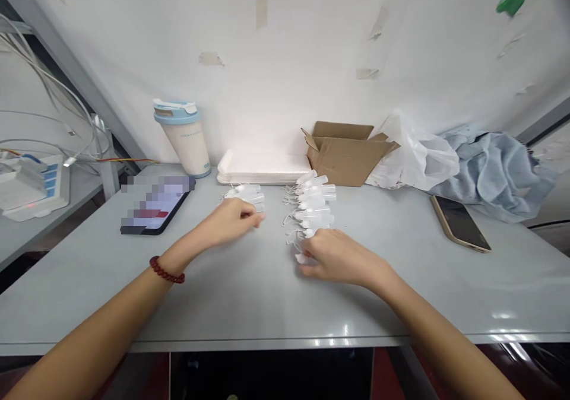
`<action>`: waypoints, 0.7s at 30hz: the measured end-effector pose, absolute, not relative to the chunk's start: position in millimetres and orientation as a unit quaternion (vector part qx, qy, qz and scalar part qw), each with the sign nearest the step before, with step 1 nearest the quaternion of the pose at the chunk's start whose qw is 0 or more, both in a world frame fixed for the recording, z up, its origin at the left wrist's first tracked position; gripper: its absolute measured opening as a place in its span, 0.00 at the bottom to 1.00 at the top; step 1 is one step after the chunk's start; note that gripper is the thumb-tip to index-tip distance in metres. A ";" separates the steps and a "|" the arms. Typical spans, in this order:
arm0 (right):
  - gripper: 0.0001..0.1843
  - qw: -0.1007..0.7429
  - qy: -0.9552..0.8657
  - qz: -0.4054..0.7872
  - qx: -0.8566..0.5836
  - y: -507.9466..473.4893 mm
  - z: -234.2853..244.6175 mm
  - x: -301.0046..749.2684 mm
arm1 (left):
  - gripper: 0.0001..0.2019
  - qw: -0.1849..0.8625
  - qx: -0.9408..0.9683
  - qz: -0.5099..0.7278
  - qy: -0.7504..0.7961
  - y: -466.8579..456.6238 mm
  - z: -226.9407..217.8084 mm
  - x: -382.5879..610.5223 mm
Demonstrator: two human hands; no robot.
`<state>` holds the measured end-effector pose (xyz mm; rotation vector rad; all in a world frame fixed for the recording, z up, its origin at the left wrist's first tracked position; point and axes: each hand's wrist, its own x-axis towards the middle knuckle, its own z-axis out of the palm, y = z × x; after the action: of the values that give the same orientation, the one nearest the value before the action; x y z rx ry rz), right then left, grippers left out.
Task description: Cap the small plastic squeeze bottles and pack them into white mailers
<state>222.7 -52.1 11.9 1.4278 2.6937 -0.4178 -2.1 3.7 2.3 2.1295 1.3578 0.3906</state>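
My left hand lies curled on the grey table, its fingertips pinched against a small heap of clear plastic pieces. My right hand rests knuckles up at the near end of a row of several small clear plastic tubes with thin strings, fingers bent over the nearest piece. A red bead bracelet circles my left wrist.
A stack of white trays and an open cardboard box stand at the back. A cup with a blue lid and a phone with a lit screen are at the left. Another phone, a plastic bag and a blue cloth lie right.
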 end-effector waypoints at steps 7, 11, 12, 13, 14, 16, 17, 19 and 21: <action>0.11 -0.164 0.854 -0.206 0.449 -43.4 10.9 228.0 | 0.20 0.461 0.793 0.128 0.378 -13.4 2.2 14.8; 0.09 -0.209 0.846 -0.218 0.438 -40.1 7.0 226.7 | 0.15 0.480 0.788 0.137 0.359 -13.3 4.9 14.8; 0.09 -0.213 0.846 -0.219 0.437 -39.7 6.2 226.2 | 0.14 0.483 0.784 0.147 0.362 -13.3 5.5 14.8; 0.09 -0.215 0.846 -0.220 0.435 -39.5 5.8 225.8 | 0.14 0.485 0.778 0.157 0.367 -13.5 6.1 14.9; 0.09 -0.216 0.846 -0.222 0.433 -39.4 5.6 225.5 | 0.13 0.485 0.772 0.169 0.375 -13.6 6.7 14.9; 0.09 -0.212 0.849 -0.227 0.429 -39.5 5.9 225.2 | 0.14 0.479 0.760 0.195 0.393 -13.9 7.8 15.1; 0.09 -0.208 0.850 -0.230 0.426 -39.7 6.3 225.1 | 0.14 0.474 0.756 0.209 0.401 -14.0 8.2 15.2; 0.10 -0.200 0.852 -0.236 0.422 -39.9 7.0 225.1 | 0.15 0.464 0.751 0.229 0.410 -14.0 8.5 15.4; 0.11 -0.194 0.855 -0.242 0.416 -40.0 7.5 224.9 | 0.14 0.459 0.751 0.234 0.413 -14.1 8.1 15.7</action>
<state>224.9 -40.0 7.5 1.4981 3.0781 -0.8701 15.7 -14.1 8.1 1.8495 1.0177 0.5752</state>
